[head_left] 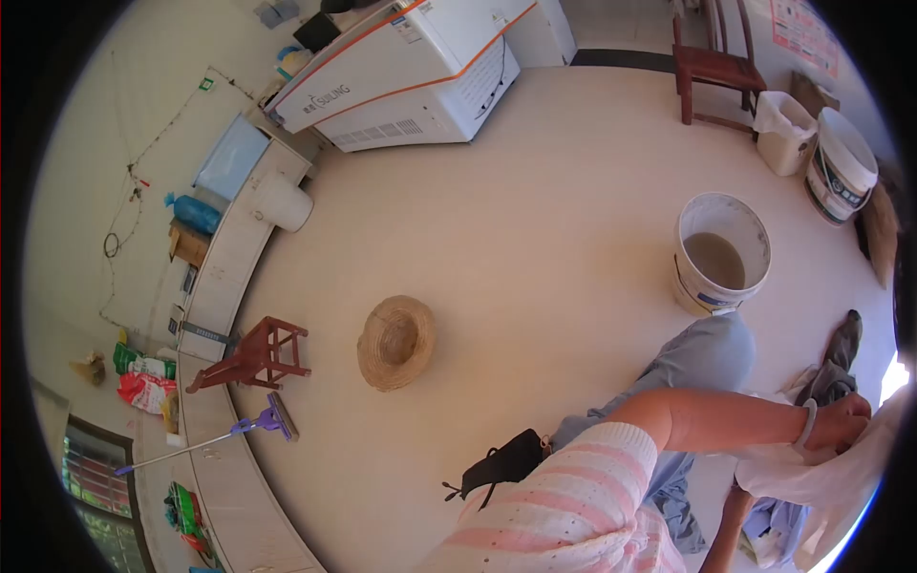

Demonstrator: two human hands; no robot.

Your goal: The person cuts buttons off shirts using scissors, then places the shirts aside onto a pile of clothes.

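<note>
My left hand, with a pale bracelet at the wrist, is at the right edge of the view. Its fingers are curled into a pale, whitish cloth that hangs in folds. My right hand is lower down, where the forearm passes under the cloth; its fingers are hidden. Dark, crumpled fabric lies just beyond my left hand. Under the cloth are more bluish and patterned fabrics. My knee in grey trousers is bent beside them.
A bucket with murky water stands beyond my knee. On the floor are a straw hat, a red wooden stool and a purple mop. Farther off are a white freezer, a wooden chair and a white paint bucket.
</note>
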